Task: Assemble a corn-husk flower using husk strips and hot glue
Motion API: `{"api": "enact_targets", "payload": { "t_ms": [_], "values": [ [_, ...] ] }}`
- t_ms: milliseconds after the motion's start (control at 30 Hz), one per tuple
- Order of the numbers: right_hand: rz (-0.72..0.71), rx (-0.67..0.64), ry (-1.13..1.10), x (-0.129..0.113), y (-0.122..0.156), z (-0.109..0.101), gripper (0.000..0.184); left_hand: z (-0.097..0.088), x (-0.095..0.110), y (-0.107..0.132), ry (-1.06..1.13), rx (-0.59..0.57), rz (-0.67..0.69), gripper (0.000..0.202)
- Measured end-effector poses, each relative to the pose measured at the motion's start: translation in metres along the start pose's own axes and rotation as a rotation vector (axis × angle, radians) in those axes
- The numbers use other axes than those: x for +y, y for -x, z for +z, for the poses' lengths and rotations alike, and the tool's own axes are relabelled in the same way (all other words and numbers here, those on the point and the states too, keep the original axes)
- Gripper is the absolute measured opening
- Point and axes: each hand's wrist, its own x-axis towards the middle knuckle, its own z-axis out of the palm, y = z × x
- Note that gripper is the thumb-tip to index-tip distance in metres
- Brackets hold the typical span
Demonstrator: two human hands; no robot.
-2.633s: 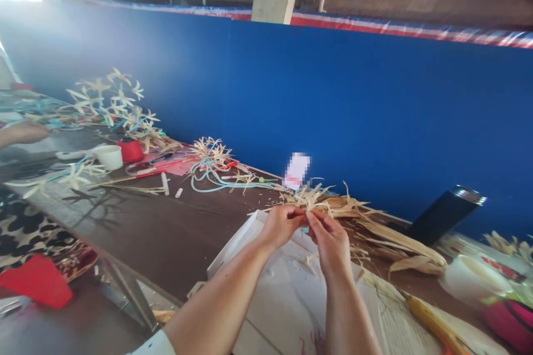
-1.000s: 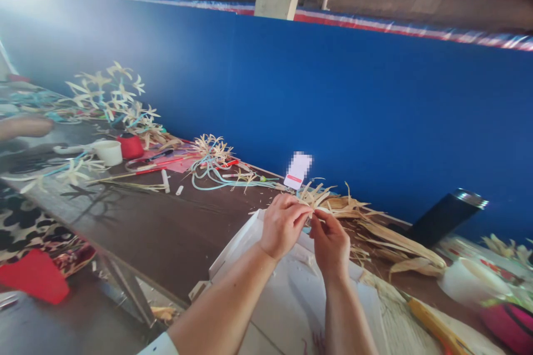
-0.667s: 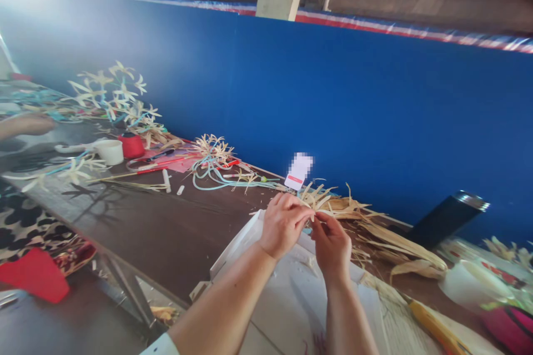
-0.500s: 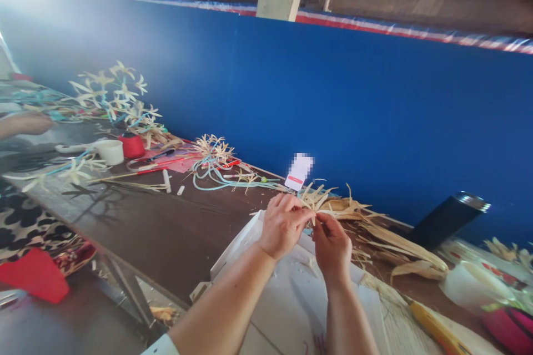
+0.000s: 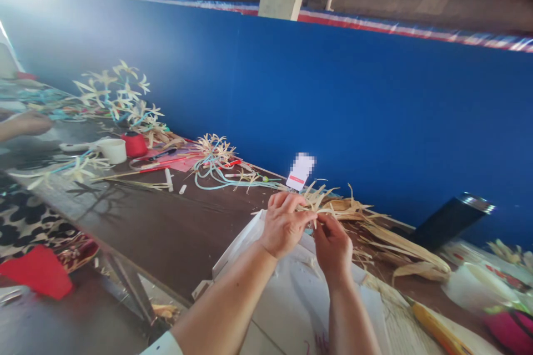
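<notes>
Over a white board [image 5: 283, 294], my left hand [image 5: 284, 224] and my right hand [image 5: 333, 247] meet with their fingertips almost touching. Both are closed in a pinch on a flower of pale husk strips [image 5: 314, 221], whose narrow petals stick out between and above the fingers. My fingers cover much of its middle. Just behind it lie dried corn husks [image 5: 353, 208], so I cannot tell exactly where the flower's petals end. A bit of light blue stem shows below the fingertips. A white card [image 5: 298, 175] stands beyond my left hand.
Husk flowers on blue stems [image 5: 214, 147] lie along the blue partition [image 5: 333, 94]. A dark flask [image 5: 453, 222], a tape roll [image 5: 478, 288] and a yellow cutter [image 5: 439, 327] are at right. At left are a white cup [image 5: 112, 151], a red spool [image 5: 134, 145] and another person's hand [image 5: 31, 123].
The whole view has shifted very slightly. Both my hands keep their pinch in nearly the same place, with only tiny finger movement.
</notes>
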Motion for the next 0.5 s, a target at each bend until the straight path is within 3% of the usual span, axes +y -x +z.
{"api": "enact_targets", "payload": {
  "t_ms": [333,500],
  "values": [
    [-0.086,-0.01,0.037,0.0004,-0.0009,-0.0015,0.017,0.0005,-0.0005,-0.0001,0.019,-0.002,-0.007,0.011],
    [-0.064,-0.02,0.019,-0.0029,-0.0003,-0.0023,0.016,0.0007,-0.0015,-0.0005,0.022,-0.003,0.001,0.012]
  ]
}}
